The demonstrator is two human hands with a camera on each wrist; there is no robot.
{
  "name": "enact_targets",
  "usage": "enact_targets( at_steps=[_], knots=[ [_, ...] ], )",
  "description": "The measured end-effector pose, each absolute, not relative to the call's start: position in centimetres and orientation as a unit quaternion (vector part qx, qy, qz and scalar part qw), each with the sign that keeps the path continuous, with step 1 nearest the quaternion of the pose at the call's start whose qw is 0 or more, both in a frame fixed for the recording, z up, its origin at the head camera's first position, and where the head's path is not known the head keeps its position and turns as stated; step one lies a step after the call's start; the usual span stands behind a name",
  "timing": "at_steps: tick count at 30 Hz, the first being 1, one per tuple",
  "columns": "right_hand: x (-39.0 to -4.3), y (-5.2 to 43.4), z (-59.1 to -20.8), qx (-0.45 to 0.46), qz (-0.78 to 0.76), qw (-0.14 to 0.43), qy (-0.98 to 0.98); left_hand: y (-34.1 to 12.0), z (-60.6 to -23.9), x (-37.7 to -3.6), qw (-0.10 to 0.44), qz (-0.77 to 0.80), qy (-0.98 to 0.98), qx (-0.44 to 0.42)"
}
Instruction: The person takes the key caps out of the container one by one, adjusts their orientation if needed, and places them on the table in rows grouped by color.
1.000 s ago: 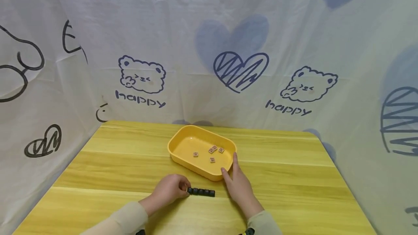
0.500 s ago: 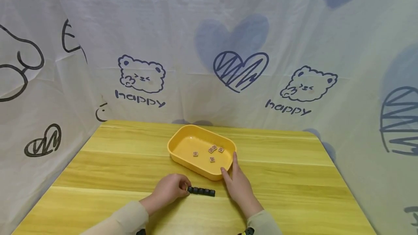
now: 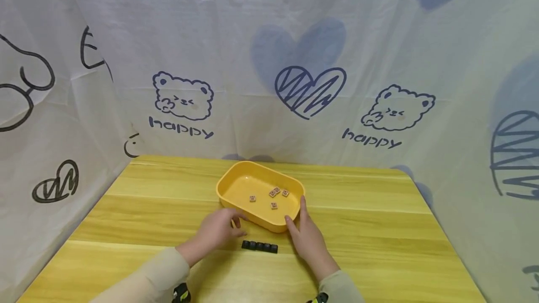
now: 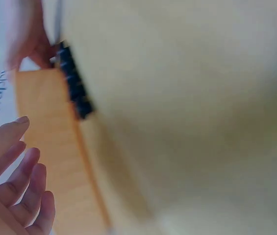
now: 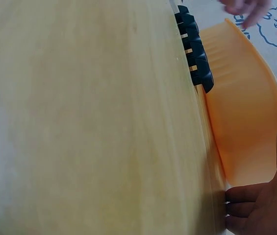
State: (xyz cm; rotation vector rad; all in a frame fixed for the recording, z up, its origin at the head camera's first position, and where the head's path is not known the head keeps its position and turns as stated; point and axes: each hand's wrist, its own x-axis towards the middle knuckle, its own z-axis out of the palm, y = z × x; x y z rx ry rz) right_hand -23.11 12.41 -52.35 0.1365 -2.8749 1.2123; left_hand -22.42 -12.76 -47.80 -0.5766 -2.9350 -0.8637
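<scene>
A short row of black cubes lies on the wooden table just in front of a yellow tray. Several small brown tiles lie in the tray. My left hand hovers left of the row, near the tray's front wall, with relaxed fingers and nothing in it. In the left wrist view its fingers show loosely spread beside the tray wall and the black cubes. My right hand rests with straight fingers against the tray's near right corner. The right wrist view shows the cubes beside the tray.
The wooden table is walled on three sides by a white cloth printed with bears and hearts. The table's right edge runs close to the cloth.
My left hand has let go of the left end of the black row and moved up toward the tray's front wall. The right hand, row and tray have stayed put.
</scene>
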Motion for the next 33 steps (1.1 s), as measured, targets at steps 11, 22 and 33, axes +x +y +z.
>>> enact_targets(
  at_steps=[11, 22, 33],
  knots=[
    [-23.2, 12.6, -52.5, 0.042, 0.387, 0.006, -0.921, -12.2, -43.5, -26.5, 0.043, -0.207, -0.957, -0.197],
    [-23.2, 12.4, -52.7, 0.050, 0.386, 0.014, -0.921, -11.4, -43.7, -30.2, -0.015, -0.093, -0.959, -0.267],
    [-23.1, 12.5, -52.5, 0.046, 0.382, 0.016, -0.923, -10.7, -45.3, -33.0, -0.070, -0.022, -0.932, -0.355]
  ],
)
